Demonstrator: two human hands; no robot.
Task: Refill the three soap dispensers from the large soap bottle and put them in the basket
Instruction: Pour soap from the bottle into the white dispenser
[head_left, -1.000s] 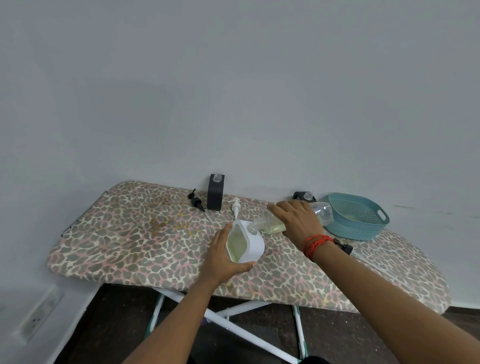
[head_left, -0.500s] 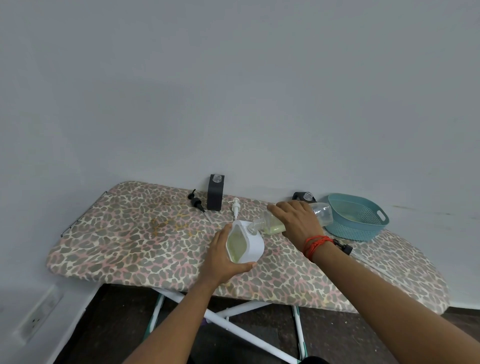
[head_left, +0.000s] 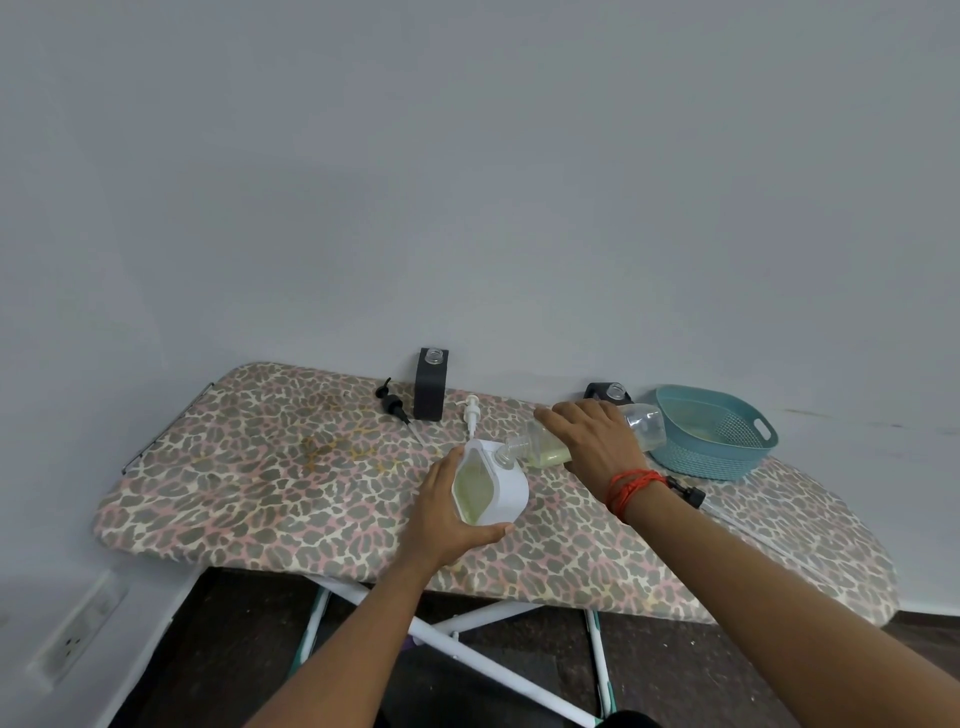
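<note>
**A:** Where was the white dispenser (head_left: 511, 491) at that moment?

**B:** On the near half of the ironing board (head_left: 260, 467), tipped at a slant. The left hand (head_left: 447, 514) was wrapped round it, thumb curled under the near corner and fingers behind the far side. Its clear window showed pale yellow-green liquid.

**A:** And the right hand (head_left: 592, 441)?

**B:** It gripped the large soap bottle (head_left: 647, 426) from above, fingers curled over the clear body. The bottle lay almost level with its neck pointing left, and its mouth sat right at the white dispenser's open top. Pale soap pooled along the bottle's lower side. I could not tell whether any was running across.

**A:** What about the other two dispensers?

**B:** Both were black and uncapped, and both stood at the far edge by the wall. The upright black dispenser (head_left: 430, 387) stood left of the hands. The second black dispenser (head_left: 605, 392) was mostly hidden behind the right hand, just beside the basket (head_left: 696, 460).

**A:** Where did the basket sit?

**B:** It was teal and sat on the right part of the board, just past the bottle's base.

**A:** Any pumps lying about?

**B:** Three. A black pump (head_left: 392, 402) lay just left of the upright black dispenser. A white pump (head_left: 471, 413) lay between that dispenser and the white one. Another black pump (head_left: 685, 491) lay beside the right wrist, which wore a red thread bracelet (head_left: 631, 486).
</note>
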